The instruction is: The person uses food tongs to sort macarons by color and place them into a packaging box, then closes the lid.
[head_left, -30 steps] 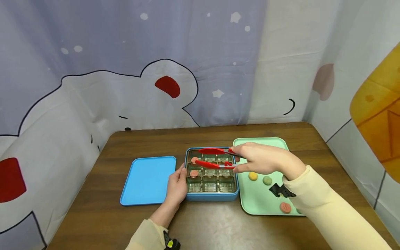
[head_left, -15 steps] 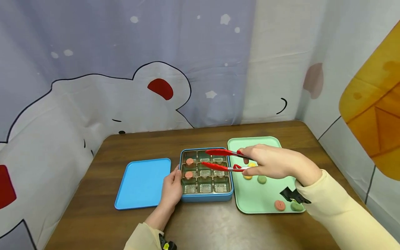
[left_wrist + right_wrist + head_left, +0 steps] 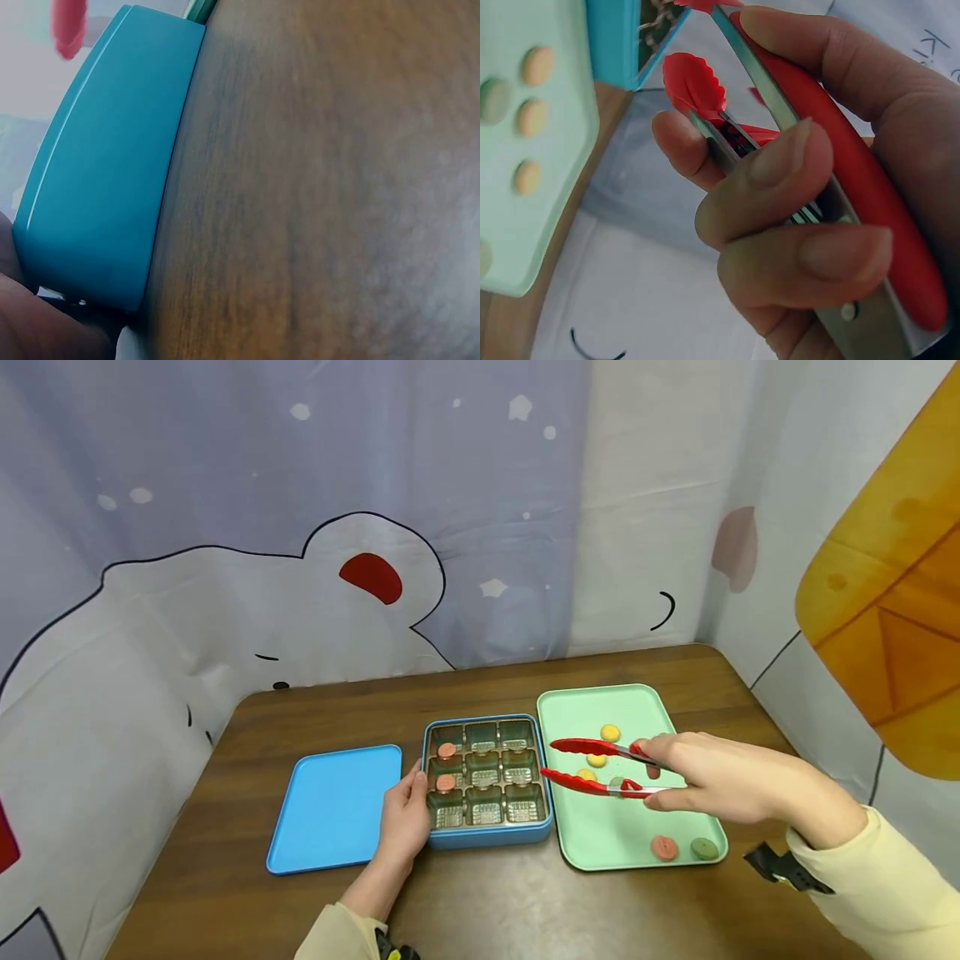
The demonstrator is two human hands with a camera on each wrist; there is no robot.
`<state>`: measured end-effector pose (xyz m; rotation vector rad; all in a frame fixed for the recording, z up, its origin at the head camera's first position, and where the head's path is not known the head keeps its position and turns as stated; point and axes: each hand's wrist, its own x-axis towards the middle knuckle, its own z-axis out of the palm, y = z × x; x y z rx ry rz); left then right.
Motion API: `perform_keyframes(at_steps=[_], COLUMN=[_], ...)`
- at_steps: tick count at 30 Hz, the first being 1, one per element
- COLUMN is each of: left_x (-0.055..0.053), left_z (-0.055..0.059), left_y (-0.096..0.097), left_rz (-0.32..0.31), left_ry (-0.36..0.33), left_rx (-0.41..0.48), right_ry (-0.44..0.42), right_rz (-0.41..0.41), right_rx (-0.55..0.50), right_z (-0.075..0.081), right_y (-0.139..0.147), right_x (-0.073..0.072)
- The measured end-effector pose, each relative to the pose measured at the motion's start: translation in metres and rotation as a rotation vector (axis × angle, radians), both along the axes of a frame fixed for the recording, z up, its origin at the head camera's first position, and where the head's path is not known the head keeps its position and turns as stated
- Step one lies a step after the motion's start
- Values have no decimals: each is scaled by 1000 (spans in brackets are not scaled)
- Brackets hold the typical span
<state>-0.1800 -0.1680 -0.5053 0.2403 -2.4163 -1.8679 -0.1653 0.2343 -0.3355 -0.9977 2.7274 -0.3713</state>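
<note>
My left hand (image 3: pixel 405 817) holds the left side of a blue box (image 3: pixel 491 837), its thumb by the rim. Inside the box is a gold insert with several square compartments. Two round pink cookie-like pieces (image 3: pixel 446 782) lie in the left column, in the back and middle rows. My right hand (image 3: pixel 731 781) grips red-tipped metal tongs (image 3: pixel 581 782). Their tips are apart with nothing between them, over the left part of a pale green tray (image 3: pixel 618 839). In the right wrist view, fingers and thumb wrap round the tongs' red handle (image 3: pixel 889 225).
Three yellow pieces (image 3: pixel 611 732) and a partly hidden green one (image 3: pixel 618 782) lie on the tray near the tongs. A pink piece (image 3: pixel 664 847) and a green piece (image 3: pixel 704 848) sit by its front edge. A flat blue lid (image 3: pixel 337 810) lies left of the box.
The right hand has carried the open tongs rightward from above the box to above the green tray. The left hand still holds the box. The head view has shifted slightly to the right.
</note>
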Motion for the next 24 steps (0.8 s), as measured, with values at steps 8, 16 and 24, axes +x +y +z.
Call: perform_keyframes(at_steps=[8, 16, 24], left_x=[1, 1, 1], left_z=[1, 2, 3], left_y=[0, -1, 0], left_rz=[-3, 6, 9], left_ry=[-25, -34, -41], left_rx=[3, 4, 8], right_ry=[5, -4, -61], right_rz=[-43, -96, -176], right_rx=[23, 59, 110], right_z=[-18, -37, -49], right_y=[40, 71, 94], right_x=[25, 51, 67])
